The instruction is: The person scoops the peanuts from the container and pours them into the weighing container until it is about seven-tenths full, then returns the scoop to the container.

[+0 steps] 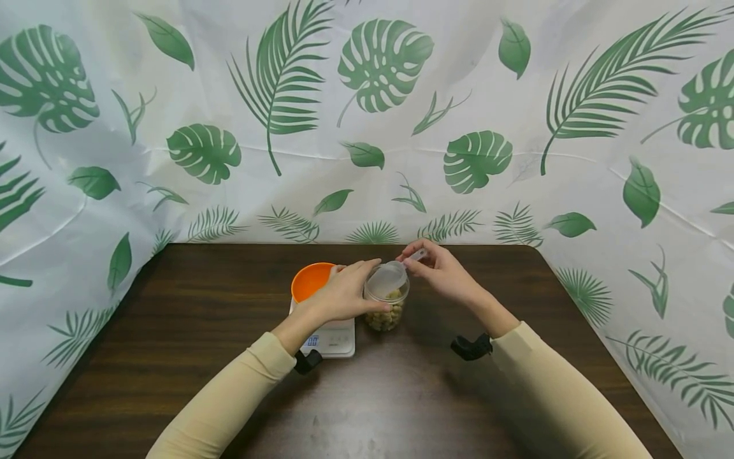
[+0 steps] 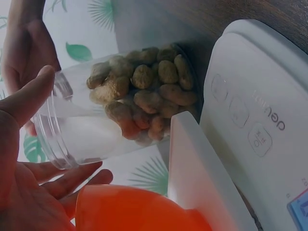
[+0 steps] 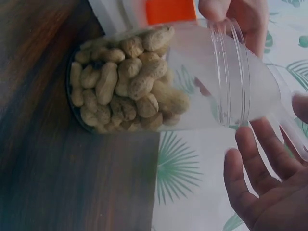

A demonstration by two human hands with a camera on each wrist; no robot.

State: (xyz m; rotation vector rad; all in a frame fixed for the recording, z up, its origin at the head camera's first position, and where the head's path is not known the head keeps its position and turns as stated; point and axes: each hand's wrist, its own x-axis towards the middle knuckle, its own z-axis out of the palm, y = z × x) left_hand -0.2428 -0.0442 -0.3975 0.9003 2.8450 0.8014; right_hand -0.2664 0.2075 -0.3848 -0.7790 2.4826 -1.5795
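Note:
Near the table's far edge stands a clear plastic jar (image 1: 375, 319), upright and partly filled with unshelled peanuts (image 3: 132, 89). My left hand (image 1: 344, 294) holds it near the rim, thumb on the near side and fingers round the far side. A translucent white scoop (image 1: 385, 280) dips through the jar's mouth, its bowl above most of the peanuts. By its handle (image 3: 291, 132), my right hand (image 1: 444, 273) pinches the scoop just right of the rim. Part of the scoop's bowl shows hazily through the jar wall in the left wrist view.
Left of the jar, a white kitchen scale (image 1: 339, 347) with a lit display carries an orange bowl (image 1: 306, 280), partly hidden behind my left hand. The dark wooden table (image 1: 172, 357) meets a leaf-patterned sheet (image 1: 321, 210) at its back and sides.

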